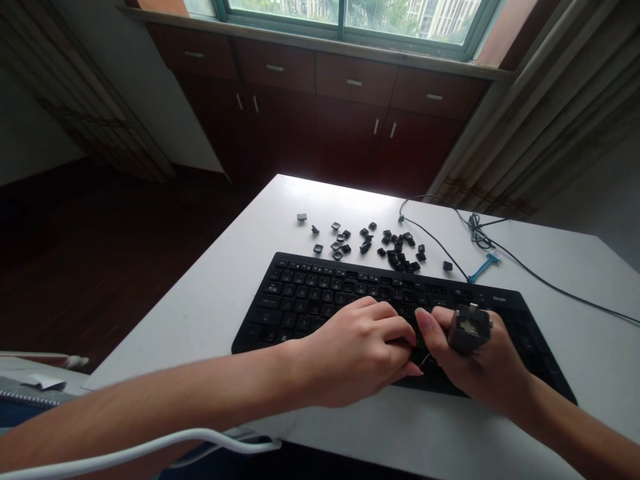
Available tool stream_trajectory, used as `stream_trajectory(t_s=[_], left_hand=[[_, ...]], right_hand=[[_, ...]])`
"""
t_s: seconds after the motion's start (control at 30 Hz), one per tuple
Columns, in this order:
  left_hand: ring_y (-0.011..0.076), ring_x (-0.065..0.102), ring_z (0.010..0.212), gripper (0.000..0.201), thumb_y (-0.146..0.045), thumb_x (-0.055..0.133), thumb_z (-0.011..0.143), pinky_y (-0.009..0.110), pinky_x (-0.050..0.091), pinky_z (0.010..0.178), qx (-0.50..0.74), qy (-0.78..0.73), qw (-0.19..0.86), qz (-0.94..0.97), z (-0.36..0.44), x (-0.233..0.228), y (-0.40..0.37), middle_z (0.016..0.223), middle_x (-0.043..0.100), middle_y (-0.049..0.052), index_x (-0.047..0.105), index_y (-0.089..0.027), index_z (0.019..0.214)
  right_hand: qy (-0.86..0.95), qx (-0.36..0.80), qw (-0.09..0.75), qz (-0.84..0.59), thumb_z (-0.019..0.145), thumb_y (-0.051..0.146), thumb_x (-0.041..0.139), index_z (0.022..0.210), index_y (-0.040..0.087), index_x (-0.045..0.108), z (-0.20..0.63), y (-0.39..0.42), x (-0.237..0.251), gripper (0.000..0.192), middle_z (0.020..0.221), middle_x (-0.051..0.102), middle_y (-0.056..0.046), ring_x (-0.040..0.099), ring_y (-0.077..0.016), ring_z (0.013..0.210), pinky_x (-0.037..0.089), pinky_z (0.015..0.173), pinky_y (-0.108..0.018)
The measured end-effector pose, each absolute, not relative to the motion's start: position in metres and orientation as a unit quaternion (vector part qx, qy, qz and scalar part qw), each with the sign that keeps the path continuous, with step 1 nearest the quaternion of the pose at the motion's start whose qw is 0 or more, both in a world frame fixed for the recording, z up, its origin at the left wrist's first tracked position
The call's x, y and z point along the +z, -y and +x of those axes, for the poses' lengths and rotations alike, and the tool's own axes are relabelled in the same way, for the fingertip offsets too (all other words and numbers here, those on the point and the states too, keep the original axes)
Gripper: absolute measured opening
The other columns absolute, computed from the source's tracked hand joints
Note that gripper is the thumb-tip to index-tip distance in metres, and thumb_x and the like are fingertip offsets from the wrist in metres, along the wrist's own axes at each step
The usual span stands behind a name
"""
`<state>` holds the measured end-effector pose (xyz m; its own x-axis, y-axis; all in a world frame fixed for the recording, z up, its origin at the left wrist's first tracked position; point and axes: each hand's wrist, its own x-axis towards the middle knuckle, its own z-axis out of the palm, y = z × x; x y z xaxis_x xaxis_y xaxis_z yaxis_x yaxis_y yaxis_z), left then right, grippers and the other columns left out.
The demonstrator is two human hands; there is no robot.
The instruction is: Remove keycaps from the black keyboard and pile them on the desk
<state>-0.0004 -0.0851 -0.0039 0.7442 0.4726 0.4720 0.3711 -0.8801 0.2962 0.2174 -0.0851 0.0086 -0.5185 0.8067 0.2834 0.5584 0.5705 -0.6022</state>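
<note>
A black keyboard point(310, 293) lies at a slant on the white table, with several key positions showing bare sockets. My left hand point(363, 350) rests over its middle, fingers curled together and thumb tucked in low; whatever they pinch is hidden. Just to the right, my right hand point(493, 363) is closed around a black block-ended tool point(470, 330), its squared end facing up with a pale centre. A thin light wire point(426, 361) shows between the two hands, close to the keys. Loose black keycaps point(397, 257) lie in a scatter behind the keyboard.
A blue plastic tool point(483, 267) lies behind the keyboard at right, near a bundled black cable point(477, 230). The white table point(190, 293) ends at left above a dark floor. A white curved tube point(150, 443) crosses in front of my left forearm.
</note>
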Motion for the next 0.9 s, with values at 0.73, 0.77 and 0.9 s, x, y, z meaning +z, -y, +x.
stream_trajectory(t_s=[0.73, 0.77, 0.9], left_hand=[[0.0263, 0.057, 0.119, 0.028, -0.042, 0.053, 0.102, 0.046, 0.046, 0.104, 0.268, -0.304, 0.169, 0.899, 0.013, -0.005, 0.092, 0.127, 0.064, 0.008, 0.069, -0.019, 0.108], [0.0255, 0.058, 0.117, 0.027, -0.041, 0.055, 0.101, 0.045, 0.046, 0.103, 0.270, -0.303, 0.168, 0.898, 0.013, -0.005, 0.092, 0.125, 0.064, 0.008, 0.070, -0.019, 0.107], [0.0234, 0.060, 0.109, 0.027, -0.040, 0.056, 0.100, 0.044, 0.045, 0.102, 0.275, -0.298, 0.156, 0.901, 0.012, -0.007, 0.093, 0.121, 0.066, 0.007, 0.069, -0.019, 0.110]], right_hand=[[0.716, 0.425, 0.226, -0.506, 0.105, 0.047, 0.044, 0.085, 0.020, 0.060, 0.221, 0.096, 0.031, 0.038, 0.066, 0.059, 0.001, 0.056, -0.0129, 0.059, 0.045, 0.055, -0.025], [0.707, 0.438, 0.229, -0.506, 0.105, 0.048, 0.043, 0.084, 0.020, 0.060, 0.223, 0.096, 0.030, 0.039, 0.066, 0.058, 0.001, 0.055, -0.0127, 0.059, 0.044, 0.055, -0.025], [0.682, 0.480, 0.247, -0.493, 0.104, 0.050, 0.045, 0.080, 0.020, 0.058, 0.227, 0.096, 0.022, 0.041, 0.063, 0.053, 0.002, 0.051, -0.0125, 0.057, 0.043, 0.053, -0.025]])
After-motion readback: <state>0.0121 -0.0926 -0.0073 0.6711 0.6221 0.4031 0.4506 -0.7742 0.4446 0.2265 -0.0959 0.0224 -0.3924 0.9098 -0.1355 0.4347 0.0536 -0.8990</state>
